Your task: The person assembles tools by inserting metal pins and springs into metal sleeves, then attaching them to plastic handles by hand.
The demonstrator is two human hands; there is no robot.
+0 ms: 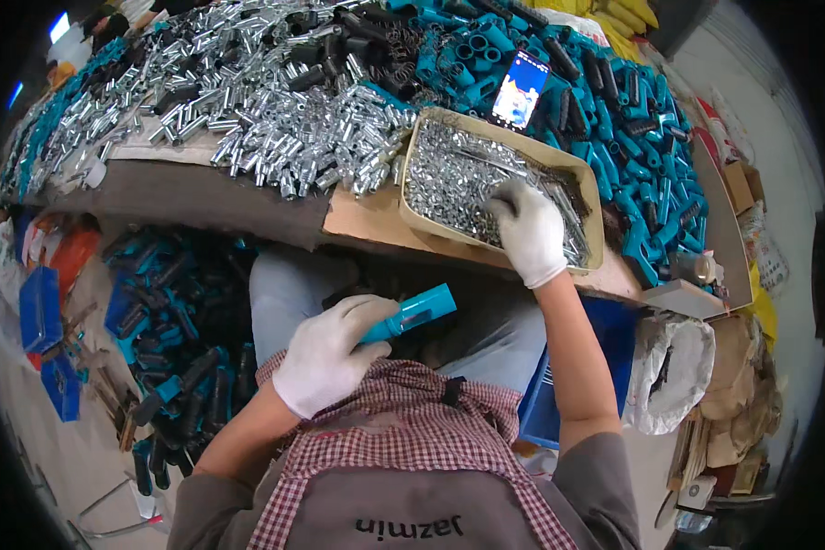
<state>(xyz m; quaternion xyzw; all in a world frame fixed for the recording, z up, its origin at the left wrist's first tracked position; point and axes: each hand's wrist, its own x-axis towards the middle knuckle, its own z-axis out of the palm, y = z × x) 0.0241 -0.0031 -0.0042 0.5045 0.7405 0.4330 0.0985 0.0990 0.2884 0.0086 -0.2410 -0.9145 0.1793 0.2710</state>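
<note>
We see white gloves on both hands, left hand [325,353] and right hand [529,231]. The left holds a bright teal tube [412,312]. The right sits over a beige tray [412,188] of shiny silver bits [449,179]. Behind, silver sleeves [275,110] glitter in a heap, with teal tubes [614,119] and black ones mixed in. The tabletop [367,215] shows tan. Our apron [403,431] is red-and-white check over grey. Below left, teal and black parts [170,312], blue bins [41,307], an orange bag [69,252]. Right, a white sack [674,371].
</note>
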